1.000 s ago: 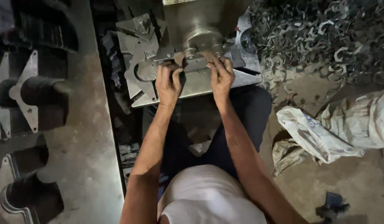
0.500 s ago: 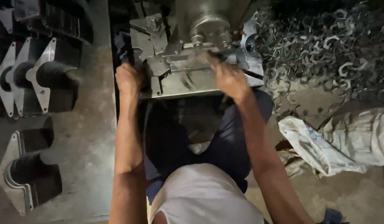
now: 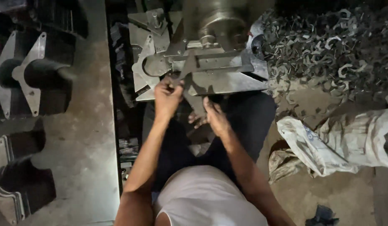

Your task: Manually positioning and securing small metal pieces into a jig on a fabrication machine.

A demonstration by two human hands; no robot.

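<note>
Nearest, the right hand [image 3: 214, 117] hangs over the lap just below the press plate's [image 3: 231, 83] front edge, fingers half curled, touching the lower end of a dark flat metal blank [image 3: 193, 90]; whether it grips is unclear. The left hand [image 3: 168, 95] pinches the blank's upper part at the plate's front edge. Beyond rises the press cylinder [image 3: 221, 21], with a scrap heap [image 3: 336, 50] off the plate's right edge.

single head-worn view, looking steeply down, close over lap and press bed [image 3: 227, 83]
</note>
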